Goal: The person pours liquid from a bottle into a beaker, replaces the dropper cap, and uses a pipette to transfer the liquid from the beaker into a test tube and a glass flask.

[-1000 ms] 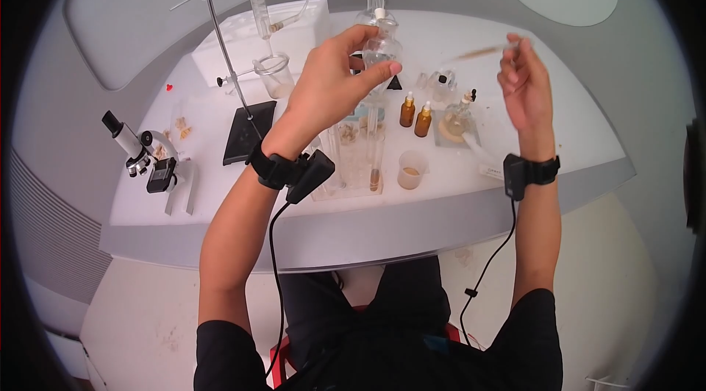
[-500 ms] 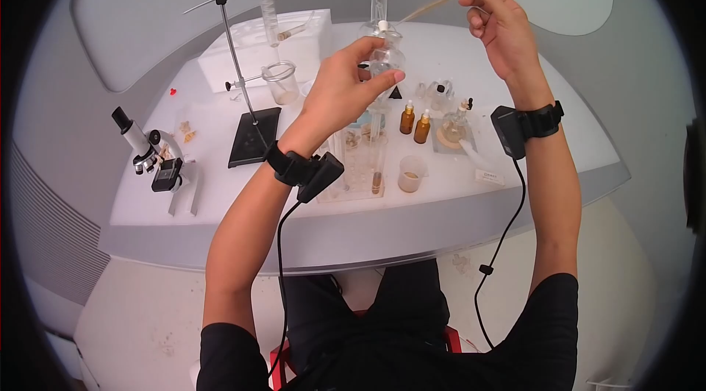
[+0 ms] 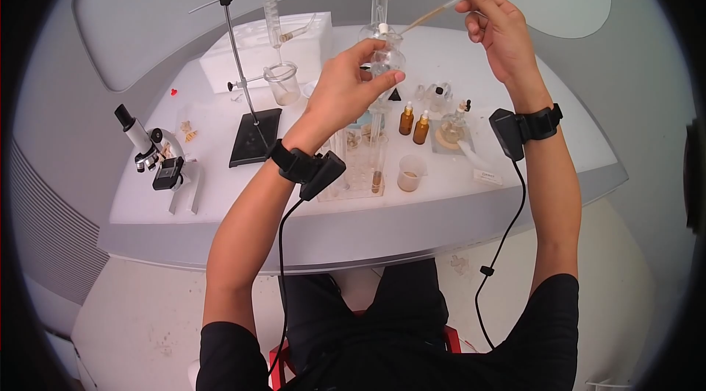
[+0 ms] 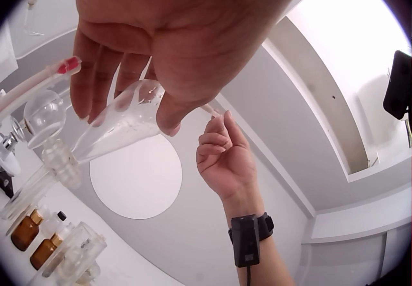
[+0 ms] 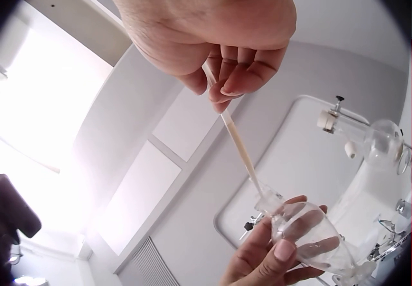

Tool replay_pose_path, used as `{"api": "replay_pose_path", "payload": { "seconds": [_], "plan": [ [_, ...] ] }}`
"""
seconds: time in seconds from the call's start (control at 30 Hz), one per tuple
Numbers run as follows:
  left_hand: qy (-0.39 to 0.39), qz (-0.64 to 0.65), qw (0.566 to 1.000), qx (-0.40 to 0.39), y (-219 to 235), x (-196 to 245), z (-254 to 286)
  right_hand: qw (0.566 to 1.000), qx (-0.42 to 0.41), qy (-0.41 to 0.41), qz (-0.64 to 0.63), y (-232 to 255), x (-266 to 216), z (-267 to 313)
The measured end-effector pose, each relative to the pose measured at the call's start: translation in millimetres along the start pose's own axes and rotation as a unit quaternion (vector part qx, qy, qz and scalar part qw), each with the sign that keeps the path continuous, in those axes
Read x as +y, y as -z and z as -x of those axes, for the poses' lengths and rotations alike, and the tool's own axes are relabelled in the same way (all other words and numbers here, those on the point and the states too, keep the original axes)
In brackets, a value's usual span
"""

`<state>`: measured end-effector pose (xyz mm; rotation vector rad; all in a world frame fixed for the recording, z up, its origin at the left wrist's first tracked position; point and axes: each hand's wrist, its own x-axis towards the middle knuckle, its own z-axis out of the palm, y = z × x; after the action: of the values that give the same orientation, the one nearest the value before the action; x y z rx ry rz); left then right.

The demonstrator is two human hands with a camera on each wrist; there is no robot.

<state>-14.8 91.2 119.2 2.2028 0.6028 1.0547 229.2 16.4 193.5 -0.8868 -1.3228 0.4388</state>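
Note:
My left hand (image 3: 346, 89) grips a clear pear-shaped separating funnel (image 4: 119, 131), thumb on one side and fingers on the other. The funnel stands above the table, its narrow lower end toward the tabletop. My right hand (image 3: 504, 30), higher and to the right, pinches a clear plastic dropper pipette (image 5: 239, 144) between thumb and fingers. Light brown liquid shows inside its stem. In the right wrist view the pipette slants down and its tip is at the funnel's open mouth (image 5: 267, 199). Curled fingers hide the pipette's upper part.
Below the funnel stands a test tube rack (image 3: 353, 189), with a small beaker (image 3: 409, 173) beside it. Two amber dropper bottles (image 3: 421, 129) and an alcohol lamp (image 3: 454, 130) are to the right. A clamp stand (image 3: 239, 71) and a microscope (image 3: 151, 152) occupy the left.
My right hand has risen and moved left, bringing the pipette from the right side to the funnel's mouth. My left hand keeps its hold on the funnel, nearly in place.

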Motion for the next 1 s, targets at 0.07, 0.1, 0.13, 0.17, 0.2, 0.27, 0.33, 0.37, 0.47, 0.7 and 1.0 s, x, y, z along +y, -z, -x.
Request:
{"api": "replay_pose_path", "payload": {
  "seconds": [0.07, 0.1, 0.13, 0.17, 0.2, 0.27, 0.33, 0.37, 0.47, 0.7, 1.0],
  "plan": [
    [0.002, 0.005, 1.0, 0.0, -0.2, -0.3, 0.4, 1.0, -0.001, 0.004, 0.004, -0.1, -0.9, -0.1],
    [0.001, 0.005, 1.0, 0.0, -0.2, -0.7, 0.2, 1.0, -0.001, 0.006, 0.006, -0.2, -1.3, -0.2],
    [0.0, 0.003, 1.0, 0.0, -0.2, -1.1, 0.0, 1.0, 0.0, 0.009, 0.008, -0.1, -1.6, -0.4],
    [-0.001, 0.0, 1.0, 0.0, -0.6, -1.4, -0.3, 1.0, 0.0, 0.009, 0.008, 0.5, -1.4, -0.7],
    [-0.001, 0.0, 1.0, 0.001, -0.3, -0.9, -0.1, 1.0, -0.001, 0.016, 0.012, 0.6, -2.0, -1.2],
    [0.003, 0.011, 1.0, -0.005, -0.3, 0.6, 0.5, 1.0, -0.001, 0.023, 0.017, 0.8, -3.7, -1.7],
    [-0.002, 0.008, 1.0, -0.001, -1.1, -1.3, 0.5, 0.999, 0.0, 0.026, 0.025, 0.2, -6.3, -2.0],
    [-0.007, 0.004, 1.0, 0.002, -1.4, -2.2, 0.5, 0.999, -0.001, 0.025, 0.026, -0.1, -6.7, -2.3],
    [-0.006, -0.011, 1.0, 0.004, 0.8, -1.1, 1.6, 0.999, -0.002, 0.03, 0.029, -3.2, -8.7, -2.4],
    [-0.006, -0.012, 1.0, 0.006, 0.1, -2.7, 0.9, 0.999, -0.001, 0.037, 0.039, -4.0, -7.5, -2.3],
    [0.006, -0.016, 1.0, 0.003, -0.5, -0.2, 0.8, 0.998, -0.003, 0.045, 0.042, -1.9, -7.0, -4.0]
  ]
}}
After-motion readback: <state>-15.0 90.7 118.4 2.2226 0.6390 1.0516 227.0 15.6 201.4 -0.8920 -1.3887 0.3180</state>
